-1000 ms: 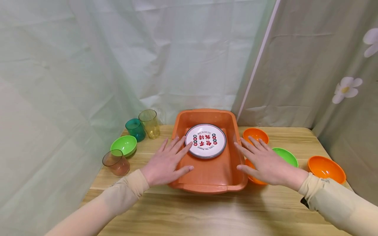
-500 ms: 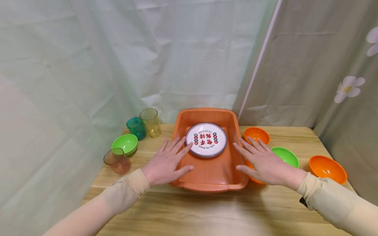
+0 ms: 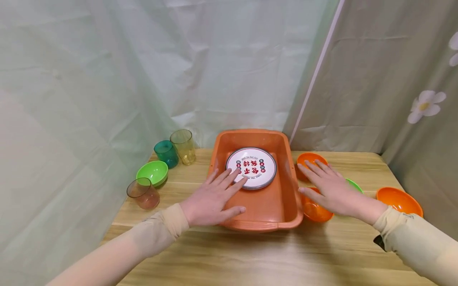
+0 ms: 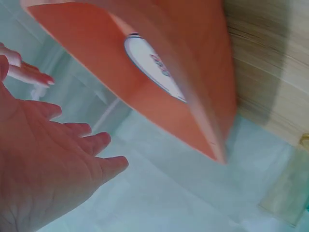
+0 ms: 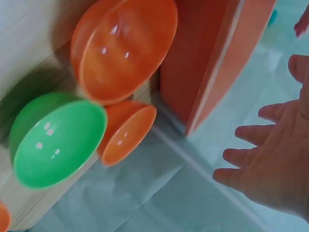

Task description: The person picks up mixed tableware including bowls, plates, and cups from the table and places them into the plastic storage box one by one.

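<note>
My left hand hovers palm down over the left side of an orange plastic basin, its fingers straight and spread, holding nothing. Inside the basin lies a small stack of white plates with red lettering and a dark rim. Over the bowls to the basin's right is my right hand, also spread and holding nothing. Beneath and beside it sit an orange bowl, another orange bowl farther back and a partly hidden green bowl. In the left wrist view the left palm shows apart from the basin.
On the left stand a yellow cup, a teal cup, a green bowl and a brownish clear cup. Another orange bowl sits far right on the wooden table. Pale curtains hang behind and at both sides.
Both hands have shifted to the right; the left reaches farther over the basin, and the right has moved off the basin's edge over the bowls. The view has shifted slightly.
</note>
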Motion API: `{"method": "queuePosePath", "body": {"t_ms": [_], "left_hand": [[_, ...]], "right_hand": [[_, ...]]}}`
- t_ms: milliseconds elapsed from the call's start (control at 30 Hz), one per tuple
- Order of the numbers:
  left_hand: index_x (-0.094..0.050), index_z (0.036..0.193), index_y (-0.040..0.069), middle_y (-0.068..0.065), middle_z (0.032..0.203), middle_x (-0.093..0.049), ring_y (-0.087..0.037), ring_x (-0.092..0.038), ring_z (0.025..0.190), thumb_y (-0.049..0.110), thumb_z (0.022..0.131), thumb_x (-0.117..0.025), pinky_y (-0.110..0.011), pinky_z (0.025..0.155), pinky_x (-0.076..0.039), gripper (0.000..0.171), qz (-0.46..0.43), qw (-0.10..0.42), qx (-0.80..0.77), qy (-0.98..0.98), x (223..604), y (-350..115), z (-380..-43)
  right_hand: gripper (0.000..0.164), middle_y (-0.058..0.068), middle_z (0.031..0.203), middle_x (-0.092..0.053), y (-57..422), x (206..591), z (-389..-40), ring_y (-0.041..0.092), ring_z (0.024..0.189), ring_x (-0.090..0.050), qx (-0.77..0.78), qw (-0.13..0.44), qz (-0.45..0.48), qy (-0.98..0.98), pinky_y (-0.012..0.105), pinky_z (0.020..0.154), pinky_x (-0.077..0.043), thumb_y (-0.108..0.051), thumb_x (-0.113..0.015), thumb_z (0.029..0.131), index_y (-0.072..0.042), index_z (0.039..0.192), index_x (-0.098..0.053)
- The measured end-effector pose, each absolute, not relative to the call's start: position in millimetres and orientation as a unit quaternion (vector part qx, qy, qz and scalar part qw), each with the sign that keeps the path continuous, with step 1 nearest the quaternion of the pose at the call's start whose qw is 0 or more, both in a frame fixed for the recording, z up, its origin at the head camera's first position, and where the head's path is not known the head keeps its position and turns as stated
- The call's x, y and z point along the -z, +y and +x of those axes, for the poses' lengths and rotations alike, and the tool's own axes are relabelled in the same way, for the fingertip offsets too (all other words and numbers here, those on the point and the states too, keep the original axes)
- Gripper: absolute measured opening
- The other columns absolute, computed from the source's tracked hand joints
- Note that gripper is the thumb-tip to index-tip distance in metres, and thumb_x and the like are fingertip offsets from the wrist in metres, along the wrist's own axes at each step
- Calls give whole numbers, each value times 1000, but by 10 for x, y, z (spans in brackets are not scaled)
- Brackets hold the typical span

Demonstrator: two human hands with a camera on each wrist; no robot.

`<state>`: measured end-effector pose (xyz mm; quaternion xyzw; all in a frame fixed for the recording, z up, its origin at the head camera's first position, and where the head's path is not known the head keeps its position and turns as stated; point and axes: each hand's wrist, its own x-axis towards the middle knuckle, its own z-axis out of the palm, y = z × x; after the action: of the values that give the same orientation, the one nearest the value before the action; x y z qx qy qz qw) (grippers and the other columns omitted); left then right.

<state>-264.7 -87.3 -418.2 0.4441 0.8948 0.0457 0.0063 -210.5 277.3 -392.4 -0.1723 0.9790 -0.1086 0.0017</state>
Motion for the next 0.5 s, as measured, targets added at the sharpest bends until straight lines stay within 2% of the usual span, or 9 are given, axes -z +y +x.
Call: {"method": "queuePosePath", "body": {"t_ms": [167, 367, 500], "left_hand": [[-15, 166, 25, -6, 172, -7, -28, -8, 157, 73, 101, -26, -53, 124, -3, 82, 488, 3, -43, 872, 4127, -722, -2519], [-14, 166, 26, -5, 172, -4, -27, -5, 157, 71, 102, -27, -53, 125, -6, 79, 545, -8, -40, 838, 4095, -563, -2380], [-15, 166, 27, -5, 172, -4, -25, -3, 157, 73, 101, -25, -51, 125, -5, 80, 568, -13, -30, 822, 4080, -465, -2319]], "right_hand": [[77, 28, 163, -25, 3053, 3863, -2159, 55, 148, -15, 125, 17, -126, 984, 73, 113, -15, -52, -51, 105, -6, 162, -27], [72, 35, 157, -31, 3368, 3850, -2284, 59, 142, -25, 167, 28, -96, 981, 72, 112, -22, -44, -47, 109, 7, 157, -29], [71, 40, 155, -28, 3540, 3855, -2387, 60, 140, -28, 215, 56, -87, 971, 72, 109, -27, -40, -41, 111, 13, 155, -25]]}}
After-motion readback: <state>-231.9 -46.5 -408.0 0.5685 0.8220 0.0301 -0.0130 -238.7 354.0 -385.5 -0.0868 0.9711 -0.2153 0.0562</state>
